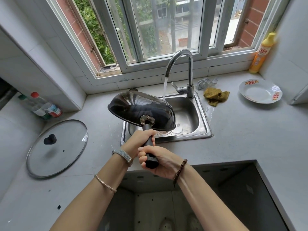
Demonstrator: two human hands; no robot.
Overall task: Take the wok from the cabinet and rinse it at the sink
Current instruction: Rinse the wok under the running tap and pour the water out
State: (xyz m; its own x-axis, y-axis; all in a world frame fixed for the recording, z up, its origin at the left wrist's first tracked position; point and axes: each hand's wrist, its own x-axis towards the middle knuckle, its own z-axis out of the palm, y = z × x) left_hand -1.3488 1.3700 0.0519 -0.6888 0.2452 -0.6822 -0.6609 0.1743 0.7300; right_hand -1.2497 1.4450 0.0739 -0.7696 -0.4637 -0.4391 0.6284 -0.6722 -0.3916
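Head view: short of the sink point(206, 129), the end of the handle point(150, 142) is gripped by the right hand point(160, 162) and, just beyond, its shaft is clasped by the left hand point(142, 139). Past both grips the wok point(141, 107) is held bottom-up, tilted over the sink's left half, with water point(165, 87) from the faucet point(190, 72) seen behind it.

Grips the handle point(150, 142) in both fists, left hand point(141, 139) ahead of right hand point(160, 163), forearms converging forward.
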